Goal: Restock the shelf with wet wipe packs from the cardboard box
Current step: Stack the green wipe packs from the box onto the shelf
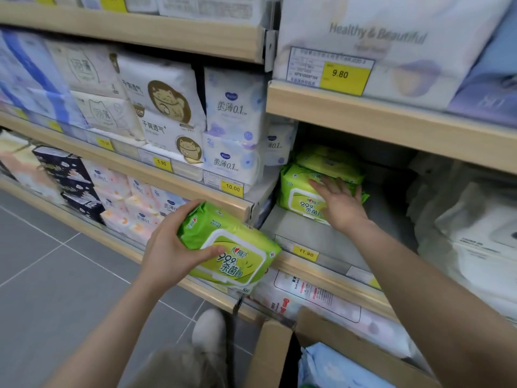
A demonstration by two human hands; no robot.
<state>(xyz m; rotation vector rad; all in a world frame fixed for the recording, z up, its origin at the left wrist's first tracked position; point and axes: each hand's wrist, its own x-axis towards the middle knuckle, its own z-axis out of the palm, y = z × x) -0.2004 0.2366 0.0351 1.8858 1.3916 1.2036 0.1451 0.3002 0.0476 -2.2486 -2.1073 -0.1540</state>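
A: Left hand (170,247) grips a green pack (232,247), fingers curled round it, just off the shelf (316,236) edge; right hand (340,201) lies flat on the stack (307,189).

B: Steady the stack; slide the pack in beside it; soft, slick film, rigid lid; box (282,351) below.

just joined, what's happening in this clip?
A person is restocking green wet wipe packs. The left hand grips one green pack in front of the shelf edge, not yet placed. The right hand lies flat, fingers straight, on the green packs already on the shelf. The open cardboard box sits below, at the bottom of the view.
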